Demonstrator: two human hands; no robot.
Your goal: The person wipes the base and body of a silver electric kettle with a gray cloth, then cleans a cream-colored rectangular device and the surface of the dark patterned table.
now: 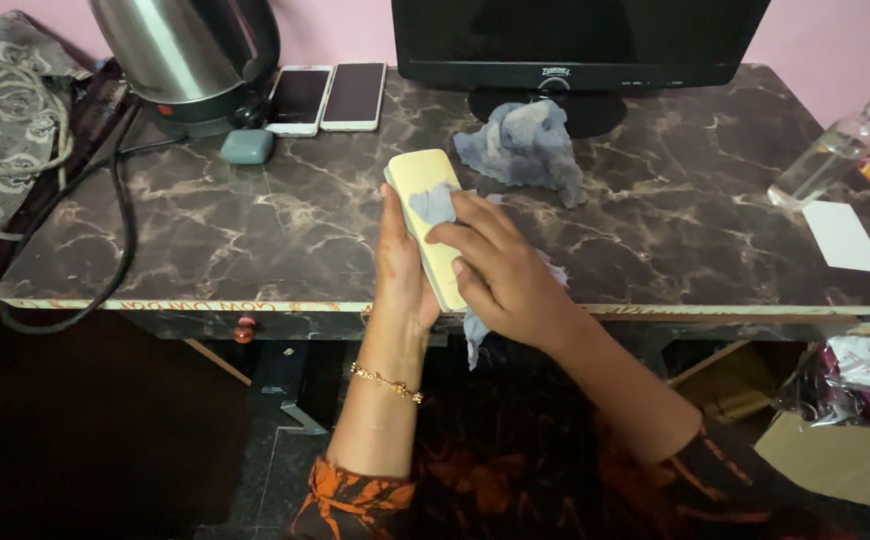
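Pale-yellow oblong plastic case (425,215), rounded corners, is held up above the near edge of the dark marble-pattern surface (255,240), not resting on it. Left hand (400,265) grips it from the left & behind, fingers clamped round its lower half, thumb side along the left edge. Long axis runs from top-left, farther from the person, down to bottom-right, nearer the body, tilted a bit off upright. Right hand (500,270) comes in from the right w/ a small grey-blue cloth (433,205) pinned under its fingertips against the case's face; fingers pressed together on the cloth, the rest of the cloth hanging below the palm. So both hands touch the case: left carries it, right lies across its front, cloth between fingers & plastic near the upper-mid part.

Behind, on the surface: a second crumpled grey-blue rag (525,150) in front of the black monitor (575,40), two white-edged phones (327,97) lying flat side by side, a steel kettle (185,50) at far left w/ a small grey-green rounded block (247,146) beside it, a clear spray bottle (835,150) & a white card (843,237) at right. Black cable (120,220) loops off the left edge.
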